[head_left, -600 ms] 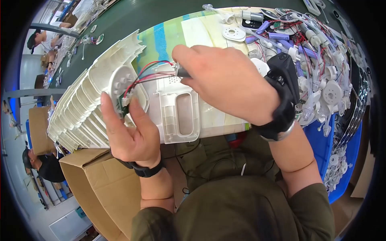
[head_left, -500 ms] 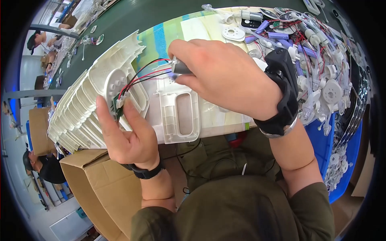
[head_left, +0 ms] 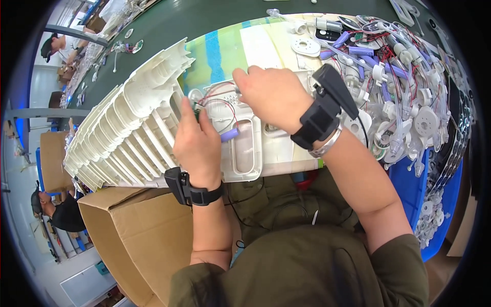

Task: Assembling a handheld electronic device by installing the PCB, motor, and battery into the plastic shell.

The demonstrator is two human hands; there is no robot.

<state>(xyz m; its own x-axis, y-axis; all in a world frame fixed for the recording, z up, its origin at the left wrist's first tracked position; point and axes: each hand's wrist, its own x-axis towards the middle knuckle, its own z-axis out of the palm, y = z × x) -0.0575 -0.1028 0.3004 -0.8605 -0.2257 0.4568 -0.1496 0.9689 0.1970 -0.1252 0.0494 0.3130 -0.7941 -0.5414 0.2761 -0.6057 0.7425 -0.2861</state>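
Note:
My left hand is closed, its thumb and fingertips pinching a small green circuit board with a white round plastic part beside it. Thin red and black wires run from the board toward my right hand. That hand is closed around a grey cylindrical motor, which its fingers now mostly hide. A purple cylindrical battery hangs from the wires just right of my left hand. Below both hands a white plastic housing with a long rounded opening lies on the table.
Nested white plastic shells stand to the left, above an open cardboard box. Wired parts, batteries and white discs are heaped at the right. A blue bin sits below them. Two people are at the far left.
My left hand has moved right and up with the circuit board, over the white housing's edge. My right hand has shifted slightly right and down. The purple battery now hangs in view.

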